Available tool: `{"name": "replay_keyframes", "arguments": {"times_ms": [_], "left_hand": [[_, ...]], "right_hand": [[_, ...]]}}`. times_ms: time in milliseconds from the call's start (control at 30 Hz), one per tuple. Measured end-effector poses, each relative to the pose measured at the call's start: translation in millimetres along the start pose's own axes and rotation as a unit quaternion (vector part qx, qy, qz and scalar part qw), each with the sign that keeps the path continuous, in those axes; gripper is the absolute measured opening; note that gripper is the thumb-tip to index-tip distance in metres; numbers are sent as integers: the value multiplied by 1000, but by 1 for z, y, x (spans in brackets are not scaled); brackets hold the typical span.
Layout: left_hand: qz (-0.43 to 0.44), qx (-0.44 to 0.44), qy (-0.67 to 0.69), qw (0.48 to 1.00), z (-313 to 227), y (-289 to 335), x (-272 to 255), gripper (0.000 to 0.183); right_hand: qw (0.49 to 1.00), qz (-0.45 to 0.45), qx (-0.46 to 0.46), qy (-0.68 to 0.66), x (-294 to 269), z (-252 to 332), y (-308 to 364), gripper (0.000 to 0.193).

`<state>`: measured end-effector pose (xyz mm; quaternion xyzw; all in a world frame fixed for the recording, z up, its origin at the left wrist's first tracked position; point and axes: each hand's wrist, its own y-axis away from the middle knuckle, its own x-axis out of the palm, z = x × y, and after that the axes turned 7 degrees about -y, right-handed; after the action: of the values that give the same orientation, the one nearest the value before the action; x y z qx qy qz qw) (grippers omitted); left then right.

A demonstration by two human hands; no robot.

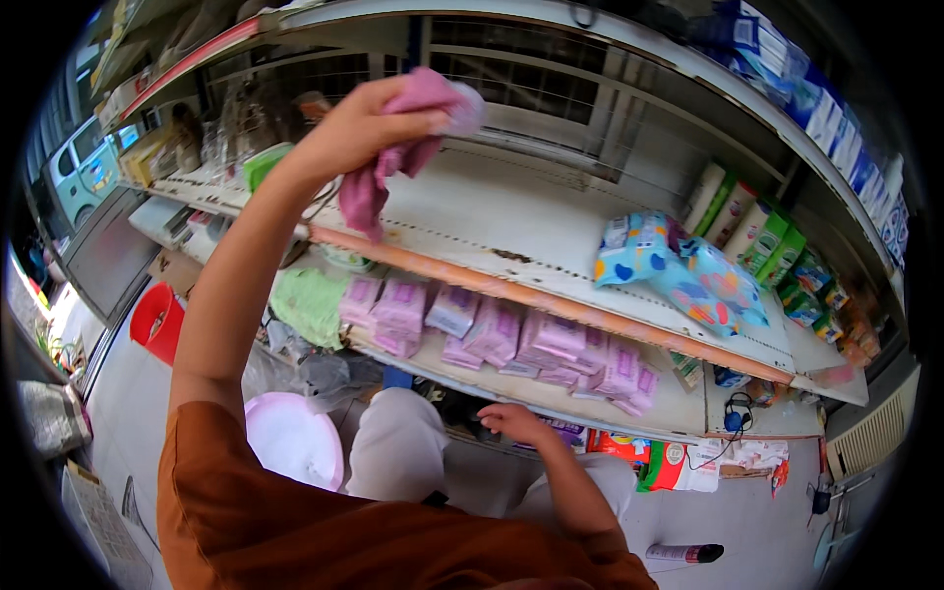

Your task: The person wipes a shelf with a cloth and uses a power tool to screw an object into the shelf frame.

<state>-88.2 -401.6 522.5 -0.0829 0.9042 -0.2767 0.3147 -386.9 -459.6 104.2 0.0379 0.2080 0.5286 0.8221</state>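
Observation:
My left hand (364, 128) is raised at the far left part of the shelving, closed round a bunched pink cloth (366, 202). A loose end of the cloth hangs down in front of the white shelf board (492, 202), and a whitish patch shows at its far side. Lower down, near my knees, my right hand (513, 423) has its fingers loosely stretched toward the left and holds nothing I can see. It is close to the front edge of the lower shelf, below the pink boxed packs (492, 331).
Blue patterned soft packs (678, 265) lie at the shelf's right, beside green and white packs (757, 231). A pink basin (293, 442) with white suds stands by my left knee, near a red bucket (157, 320). A spray can (685, 554) lies on the floor.

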Motion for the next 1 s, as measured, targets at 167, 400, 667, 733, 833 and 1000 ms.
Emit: {"name": "replay_keyframes", "arguments": {"times_ms": [167, 400, 667, 733, 833, 1000], "left_hand": [[105, -38, -157, 981, 36, -80, 85, 34], [247, -166, -220, 929, 93, -143, 183, 32], [214, -112, -281, 929, 114, -193, 260, 19], [166, -126, -318, 925, 138, -210, 249, 17], [167, -140, -276, 936, 149, -221, 246, 17], [186, -71, -307, 931, 155, -207, 238, 17]], "right_hand": [[980, 8, -22, 198, 11, 20, -2, 34], [956, 119, 19, 268, 10, 30, -6, 37], [971, 146, 0, 192, -2, -16, -2, 37], [971, 132, 2, 199, -7, -21, -5, 36], [976, 90, 19, 199, -18, -6, 0, 34], [979, 71, -76, 176, -9, -19, -1, 28]]}}
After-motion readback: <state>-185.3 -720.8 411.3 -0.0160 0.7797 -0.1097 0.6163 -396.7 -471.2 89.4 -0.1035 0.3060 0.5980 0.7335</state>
